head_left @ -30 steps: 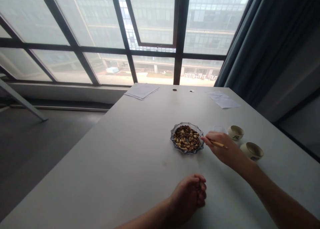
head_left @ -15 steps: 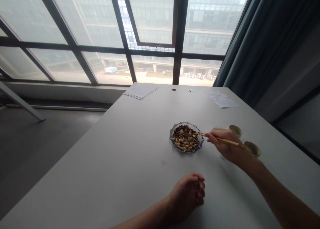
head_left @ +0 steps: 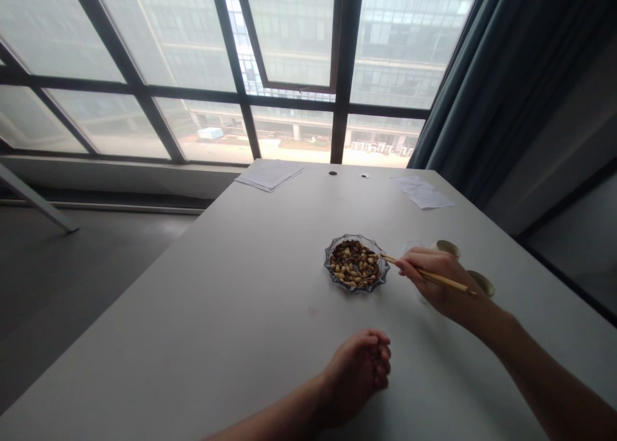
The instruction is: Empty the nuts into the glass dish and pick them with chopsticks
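Note:
My right hand (head_left: 434,275) grips a pair of wooden chopsticks (head_left: 446,283). Their tips reach over the right rim of a scalloped glass dish (head_left: 329,269). Brown seeds and paler nuts (head_left: 355,264), some like pistachios, fill the dish. Whether the tips pinch a piece is too small to tell. Closer to me, my left hand (head_left: 359,370) rests on the white table (head_left: 216,312) with its fingers curled in and nothing visible in them. Two greenish cups (head_left: 448,248) stand behind and beside my right hand, partly hidden by it.
A clear container (head_left: 413,244) shows partly behind my right hand. Sheets of paper lie at the far left (head_left: 268,175) and far right (head_left: 424,191) of the table. Two cable holes sit near the back edge. Windows and a dark curtain (head_left: 463,74) stand beyond.
The view has shifted slightly. My right hand and chopsticks have moved a little to the right relative to the dish and cover more of the nearer cup. My left hand keeps its curled pose.

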Demonstrator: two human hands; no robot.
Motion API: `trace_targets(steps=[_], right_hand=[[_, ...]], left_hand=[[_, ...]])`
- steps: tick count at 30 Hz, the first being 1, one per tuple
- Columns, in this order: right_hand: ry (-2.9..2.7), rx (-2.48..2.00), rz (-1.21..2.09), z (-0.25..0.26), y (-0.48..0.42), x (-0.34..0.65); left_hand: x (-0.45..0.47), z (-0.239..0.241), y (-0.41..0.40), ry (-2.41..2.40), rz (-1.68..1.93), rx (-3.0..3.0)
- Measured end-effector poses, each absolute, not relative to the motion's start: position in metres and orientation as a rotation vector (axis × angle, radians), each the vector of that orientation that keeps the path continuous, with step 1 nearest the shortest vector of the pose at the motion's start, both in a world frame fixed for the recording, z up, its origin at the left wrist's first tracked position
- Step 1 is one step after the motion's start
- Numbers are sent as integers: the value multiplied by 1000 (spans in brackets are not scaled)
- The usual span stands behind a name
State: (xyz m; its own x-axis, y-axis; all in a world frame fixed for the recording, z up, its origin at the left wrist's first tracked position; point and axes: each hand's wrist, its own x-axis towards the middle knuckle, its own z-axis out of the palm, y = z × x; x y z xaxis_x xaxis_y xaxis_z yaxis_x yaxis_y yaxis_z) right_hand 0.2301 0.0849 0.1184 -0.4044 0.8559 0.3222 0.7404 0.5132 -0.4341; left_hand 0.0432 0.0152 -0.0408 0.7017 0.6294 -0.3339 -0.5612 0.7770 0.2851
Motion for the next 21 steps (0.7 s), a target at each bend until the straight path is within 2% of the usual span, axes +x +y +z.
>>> trace_targets(steps=[5,10,13,15,18,21], right_hand=[[-2224,-1369,230,140,63,250],[-2052,-1541,90,145,29,320],[-1830,-1743,48,128,16,372],[-1651,-1802,148,107,12,401],[-1339,-1726,380,73,12,427],[-1033,-1575,466,46,11,434]], left_hand=[[42,-40,16,434,668,150],[41,-39,16,443,668,145],[41,-39,17,446,662,148],[41,-39,18,447,661,154],[41,-40,19,453,674,160],[41,-40,19,455,683,153]])
